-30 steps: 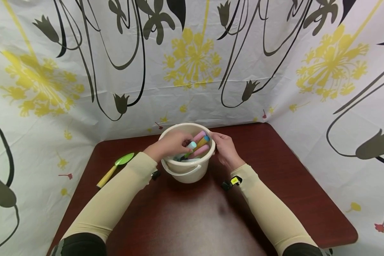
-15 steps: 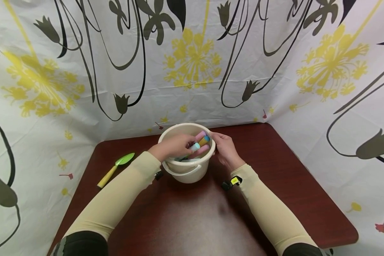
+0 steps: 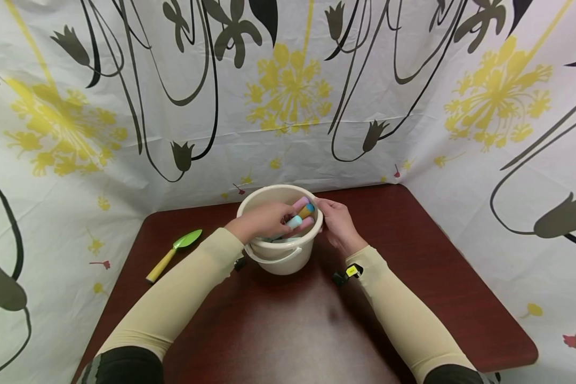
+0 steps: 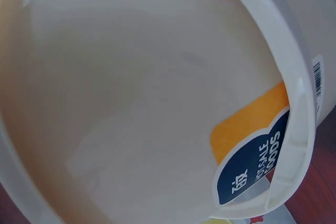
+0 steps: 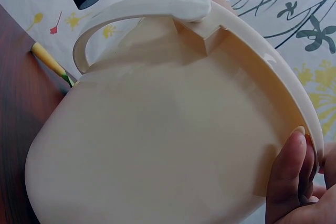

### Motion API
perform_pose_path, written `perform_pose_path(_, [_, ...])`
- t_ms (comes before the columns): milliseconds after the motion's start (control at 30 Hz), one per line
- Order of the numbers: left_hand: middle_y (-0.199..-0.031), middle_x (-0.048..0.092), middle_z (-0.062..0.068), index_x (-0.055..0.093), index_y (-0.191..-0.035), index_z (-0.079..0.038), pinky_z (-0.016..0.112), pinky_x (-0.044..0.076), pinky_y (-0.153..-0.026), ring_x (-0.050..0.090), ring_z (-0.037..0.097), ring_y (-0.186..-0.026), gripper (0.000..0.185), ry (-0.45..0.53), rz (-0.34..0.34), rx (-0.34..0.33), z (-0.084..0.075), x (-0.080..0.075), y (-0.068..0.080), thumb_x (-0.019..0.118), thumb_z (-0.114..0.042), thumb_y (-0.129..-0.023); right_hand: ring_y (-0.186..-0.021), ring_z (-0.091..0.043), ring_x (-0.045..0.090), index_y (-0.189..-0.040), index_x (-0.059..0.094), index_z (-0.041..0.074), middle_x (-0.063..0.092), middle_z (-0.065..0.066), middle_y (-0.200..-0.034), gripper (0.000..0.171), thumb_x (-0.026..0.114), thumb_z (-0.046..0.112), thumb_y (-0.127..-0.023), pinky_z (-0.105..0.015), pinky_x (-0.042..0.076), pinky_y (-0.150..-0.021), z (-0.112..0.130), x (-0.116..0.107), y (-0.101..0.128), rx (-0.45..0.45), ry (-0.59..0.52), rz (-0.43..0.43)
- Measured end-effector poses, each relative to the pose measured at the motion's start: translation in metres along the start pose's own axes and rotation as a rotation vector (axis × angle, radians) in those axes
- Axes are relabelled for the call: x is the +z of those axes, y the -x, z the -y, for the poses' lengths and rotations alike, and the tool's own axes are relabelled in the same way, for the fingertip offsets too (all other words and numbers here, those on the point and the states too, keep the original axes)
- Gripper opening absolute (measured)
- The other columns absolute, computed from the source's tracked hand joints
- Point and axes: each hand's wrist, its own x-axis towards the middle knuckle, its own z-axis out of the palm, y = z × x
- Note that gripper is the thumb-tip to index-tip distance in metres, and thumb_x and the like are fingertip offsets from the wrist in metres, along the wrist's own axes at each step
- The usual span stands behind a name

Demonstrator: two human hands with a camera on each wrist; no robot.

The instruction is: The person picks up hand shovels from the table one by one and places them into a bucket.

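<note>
Inside the cream plastic bucket (image 3: 279, 255) mid-table, the left hand (image 3: 261, 220) grasps a pale-blue-tipped toy handle (image 3: 294, 222) slanting up-right toward the right hand (image 3: 337, 224), which clasps the rim

A dark red-brown table (image 3: 413, 266) — backed by a white flower-printed curtain (image 3: 288, 96).

Partly legible "SALE GOODS" on the bucket (image 4: 157, 103) sticker (image 4: 252, 156).
</note>
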Motion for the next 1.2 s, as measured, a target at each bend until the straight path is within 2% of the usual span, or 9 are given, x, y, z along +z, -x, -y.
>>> perform_pose_path(233, [-0.110, 0.074, 0.001, 0.073, -0.118, -0.011, 0.033, 0.054, -0.089, 0.065, 0.017, -0.096, 0.014, 0.030, 0.007, -0.010, 0.001, 0.000, 0.003, 0.074, -0.018, -0.105, -0.054, -0.008, 0.055, -0.134, 0.074, -0.002, 0.074, -0.005, -0.087, 0.036, 0.067, 0.026, -0.112, -0.021, 0.045, -0.046, -0.001, 0.001, -0.001, 0.004, 0.006, 0.007])
perform_pose_path(467, [-0.127, 0.075, 0.005, 0.072, -0.132, -0.011, 0.038, 0.055, -0.106, 0.070, 0.021, -0.120, 0.026, 0.122, 0.004, -0.066, 0.006, -0.001, 0.009, 0.070, -0.025, -0.110, -0.054, -0.009, 0.057, -0.134, 0.074, -0.004, 0.076, -0.005, -0.087, 0.036, 0.066, 0.024, -0.112, -0.021, 0.045, -0.046, -0.002, 0.000, -0.001, 0.002, -0.014, 0.009])
perform_pose_path(667, [-0.129, 0.074, 0.007, 0.070, -0.138, -0.008, 0.039, 0.056, -0.106, 0.070, 0.023, -0.120, 0.031, 0.152, -0.019, -0.067, 0.012, -0.009, 0.018, 0.070, -0.019, -0.109, -0.052, -0.009, 0.055, -0.135, 0.073, -0.004, 0.074, -0.004, -0.085, 0.037, 0.066, 0.025, -0.112, -0.021, 0.044, -0.045, -0.002, 0.001, -0.001, -0.003, -0.008, 0.011])
perform_pose_path(867, [-0.125, 0.076, 0.006, 0.072, -0.136, -0.007, 0.043, 0.057, -0.105, 0.072, 0.023, -0.118, 0.031, 0.223, -0.114, -0.074, 0.018, -0.025, 0.037, 0.072, -0.022, -0.109, -0.053, -0.009, 0.055, -0.135, 0.074, -0.002, 0.074, -0.004, -0.086, 0.039, 0.067, 0.029, -0.113, -0.021, 0.045, -0.047, -0.001, 0.001, 0.000, -0.001, 0.018, 0.022])
perform_pose_path(1033, [-0.123, 0.076, 0.007, 0.073, -0.134, -0.008, 0.048, 0.057, -0.104, 0.071, 0.025, -0.117, 0.028, 0.284, -0.231, -0.096, 0.027, -0.037, 0.065, 0.072, -0.021, -0.109, -0.055, -0.009, 0.057, -0.134, 0.075, -0.001, 0.074, -0.004, -0.086, 0.040, 0.068, 0.031, -0.112, -0.021, 0.046, -0.048, -0.001, 0.001, 0.000, 0.003, 0.025, 0.025])
perform_pose_path(1200, [-0.125, 0.075, 0.010, 0.073, -0.133, -0.005, 0.052, 0.058, -0.102, 0.072, 0.030, -0.117, 0.028, 0.316, -0.325, -0.132, 0.043, -0.040, 0.095, 0.071, -0.020, -0.110, -0.053, -0.009, 0.056, -0.132, 0.075, -0.003, 0.072, -0.004, -0.082, 0.038, 0.068, 0.029, -0.111, -0.022, 0.046, -0.046, -0.001, 0.001, -0.002, 0.003, 0.018, 0.014])
